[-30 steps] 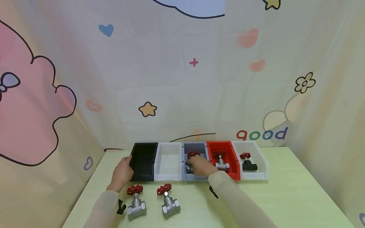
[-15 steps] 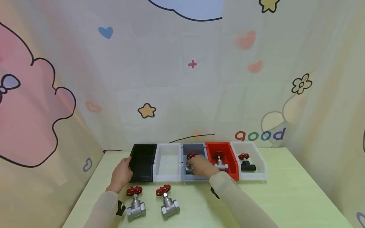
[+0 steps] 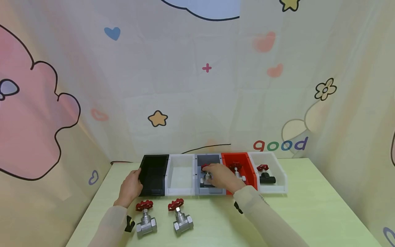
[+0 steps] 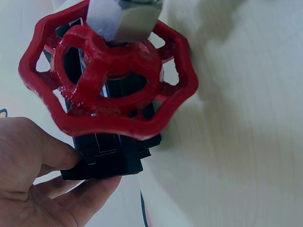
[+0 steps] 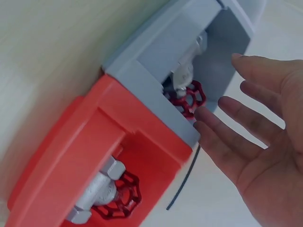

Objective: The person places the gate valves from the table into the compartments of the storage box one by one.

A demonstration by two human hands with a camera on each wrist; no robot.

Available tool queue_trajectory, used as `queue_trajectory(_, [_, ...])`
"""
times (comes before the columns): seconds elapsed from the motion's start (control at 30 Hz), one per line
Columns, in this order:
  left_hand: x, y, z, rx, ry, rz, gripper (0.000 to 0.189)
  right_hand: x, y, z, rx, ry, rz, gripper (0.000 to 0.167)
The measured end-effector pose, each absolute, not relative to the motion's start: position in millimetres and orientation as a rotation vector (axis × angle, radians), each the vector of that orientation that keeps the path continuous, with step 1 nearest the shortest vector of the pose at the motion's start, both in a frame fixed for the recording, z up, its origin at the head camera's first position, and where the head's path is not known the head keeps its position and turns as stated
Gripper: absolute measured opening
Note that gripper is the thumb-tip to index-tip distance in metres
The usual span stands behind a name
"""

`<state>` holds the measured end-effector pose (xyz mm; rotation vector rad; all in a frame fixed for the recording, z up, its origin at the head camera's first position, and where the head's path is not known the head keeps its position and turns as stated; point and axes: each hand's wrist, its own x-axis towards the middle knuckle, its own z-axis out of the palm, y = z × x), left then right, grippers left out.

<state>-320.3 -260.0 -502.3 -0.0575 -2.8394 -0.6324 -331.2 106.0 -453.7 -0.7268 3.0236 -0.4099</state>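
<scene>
My left hand (image 3: 131, 188) grips the left wall of the black bin (image 3: 152, 192); in the left wrist view the thumb and fingers pinch its edge. My right hand (image 3: 224, 176) is over the grey bin (image 3: 211, 159), fingers apart and holding nothing in the right wrist view. Inside that bin lies a gate valve (image 5: 182, 78) with a red handwheel, close to the fingertips. A silver gate valve (image 5: 97, 189) sits in the red bin (image 5: 158, 156), partly covered by my right hand in the head view. Two more silver valves, a left one (image 3: 146, 223) and a right one (image 3: 183, 221), lie before the bins.
The bins stand in one row at the back of the pale table (image 3: 308, 206). A white bin (image 3: 180, 190) is between the black and grey ones. The right-end white bin (image 3: 279, 189) holds a dark valve (image 3: 267, 178). A patterned curtain (image 3: 185, 85) hangs behind.
My right hand has let go of the valve in the grey bin and shifted slightly right, uncovering more of it. My left hand keeps its hold on the black bin.
</scene>
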Motion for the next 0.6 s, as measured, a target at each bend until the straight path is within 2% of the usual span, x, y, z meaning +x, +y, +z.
queue_trajectory(0.6, [-318,-258,-501,-0.052,-2.851,-0.645,0.054,-320,154,-428,-0.658,3.162,-0.434,0.049])
